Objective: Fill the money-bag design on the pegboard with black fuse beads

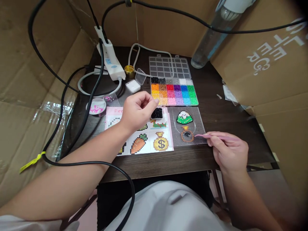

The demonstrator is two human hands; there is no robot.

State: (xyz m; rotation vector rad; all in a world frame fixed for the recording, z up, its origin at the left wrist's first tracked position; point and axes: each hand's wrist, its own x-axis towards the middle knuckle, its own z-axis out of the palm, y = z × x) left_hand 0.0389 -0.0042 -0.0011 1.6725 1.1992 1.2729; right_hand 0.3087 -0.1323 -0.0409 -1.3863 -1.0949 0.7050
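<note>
In the head view, my right hand [227, 150] holds pink tweezers [222, 138]. Their tip is at the edge of a brown bead outline [187, 140] with black beads inside and a yellow top, on a clear pegboard [197, 122]. A green and white bead figure [184, 117] sits above it on the same board. My left hand [138, 110] is closed in a pinch at the raised clear lid of a small box of black beads [157, 113]; the fingers partly hide the lid. Beneath that hand lies a pattern sheet [149, 150] with a carrot and a money bag.
A divided bead case [174, 93] stands open behind the board. Further left are a box of white beads [133, 86], a gold cup [129, 71], a dish of pink beads [96, 106] and a power strip [112, 61]. Black cables [91, 163] cross over my left forearm. Cardboard walls surround the table.
</note>
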